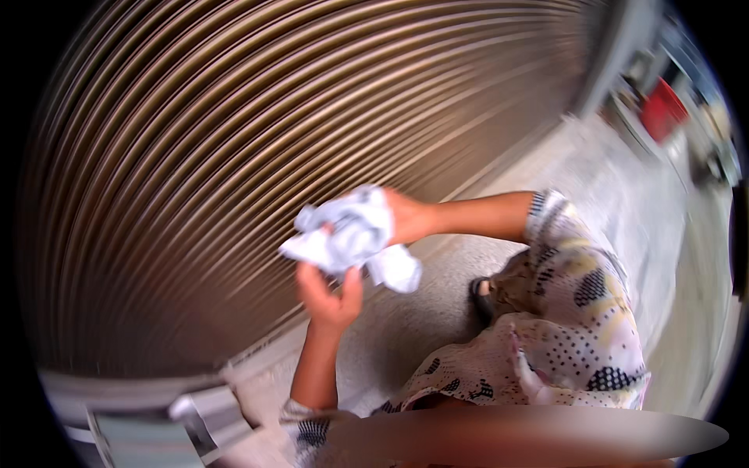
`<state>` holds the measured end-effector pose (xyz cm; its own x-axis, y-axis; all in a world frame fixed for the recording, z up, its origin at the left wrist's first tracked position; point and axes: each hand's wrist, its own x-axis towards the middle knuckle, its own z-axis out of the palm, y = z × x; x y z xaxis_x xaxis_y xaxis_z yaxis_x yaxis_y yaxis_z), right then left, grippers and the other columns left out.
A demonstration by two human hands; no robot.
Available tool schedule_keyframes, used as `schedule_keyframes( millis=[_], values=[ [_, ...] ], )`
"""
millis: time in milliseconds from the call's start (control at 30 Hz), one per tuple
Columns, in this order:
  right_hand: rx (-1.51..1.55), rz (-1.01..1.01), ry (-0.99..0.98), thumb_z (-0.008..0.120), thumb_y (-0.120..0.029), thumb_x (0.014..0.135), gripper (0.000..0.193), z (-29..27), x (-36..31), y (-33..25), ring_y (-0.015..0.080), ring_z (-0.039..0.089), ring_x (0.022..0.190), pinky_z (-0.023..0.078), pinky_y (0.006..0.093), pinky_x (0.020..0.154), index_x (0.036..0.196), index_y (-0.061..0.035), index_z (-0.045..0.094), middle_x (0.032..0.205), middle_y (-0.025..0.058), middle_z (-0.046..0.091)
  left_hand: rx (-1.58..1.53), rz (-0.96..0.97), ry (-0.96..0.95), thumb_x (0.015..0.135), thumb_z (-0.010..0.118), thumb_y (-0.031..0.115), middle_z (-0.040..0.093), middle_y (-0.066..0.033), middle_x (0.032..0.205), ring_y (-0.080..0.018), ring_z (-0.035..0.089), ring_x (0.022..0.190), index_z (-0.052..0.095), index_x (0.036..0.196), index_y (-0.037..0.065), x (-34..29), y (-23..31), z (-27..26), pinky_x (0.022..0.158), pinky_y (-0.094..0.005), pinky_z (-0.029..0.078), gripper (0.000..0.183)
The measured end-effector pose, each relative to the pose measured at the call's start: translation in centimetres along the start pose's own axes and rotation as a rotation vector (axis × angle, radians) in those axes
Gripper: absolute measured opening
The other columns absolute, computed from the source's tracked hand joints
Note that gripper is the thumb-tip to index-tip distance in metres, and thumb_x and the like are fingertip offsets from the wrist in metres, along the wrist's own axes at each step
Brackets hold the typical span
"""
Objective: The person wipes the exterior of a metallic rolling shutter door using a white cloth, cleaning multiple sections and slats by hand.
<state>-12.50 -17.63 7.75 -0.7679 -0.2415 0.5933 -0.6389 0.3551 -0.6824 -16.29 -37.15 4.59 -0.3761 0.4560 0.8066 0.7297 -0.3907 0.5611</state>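
Behind white cloth [355,228] — ribbed shutter [234,156]

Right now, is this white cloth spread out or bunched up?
Bunched up: the white cloth is crumpled between your left hand and right hand, a flap sticking out.

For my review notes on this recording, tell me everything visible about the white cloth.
The white cloth looks like thin, soft fabric with bluish-grey shading, bunched and creased, a loose flap hanging at lower right. It is held up in front of the ribbed, metal-looking shutter. The right hand grips its right side; the left hand meets its lower edge, thumb apart from the fingers. Blur hides finer detail.
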Motion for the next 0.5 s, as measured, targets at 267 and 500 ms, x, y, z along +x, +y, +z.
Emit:
schedule_keyframes(
  millis=[267,500],
  values=[
    [-0.881,-0.633,0.369,0.074,-0.008,0.068,0.045,-4.6,4.0,-7.9,0.0322,0.059,0.095,0.048,0.0389,0.082,0.109,0.0001,0.058,0.109,0.0217,0.058,0.554,0.459,0.028,0.067,0.068,0.003,0.062,-0.0138,0.109,-0.0282,0.060,0.099,0.048,0.118,0.004,5.4,5.2,-5.6,0.094,-0.0467,0.040,0.054],
    [-1.558,-0.547,0.672,0.068,-0.012,0.064,0.068,-6.4,10.8,-7.7,0.0344,0.042,0.123,0.029,0.0460,0.094,0.128,-0.0059,0.046,0.133,0.0174,0.045,0.781,0.571,0.211,0.071,0.064,0.002,0.063,-0.0082,0.103,-0.0226,0.060,0.096,0.059,0.103,0.004,7.7,6.2,-6.8,0.092,-0.0435,0.041,0.033]
  ],
)
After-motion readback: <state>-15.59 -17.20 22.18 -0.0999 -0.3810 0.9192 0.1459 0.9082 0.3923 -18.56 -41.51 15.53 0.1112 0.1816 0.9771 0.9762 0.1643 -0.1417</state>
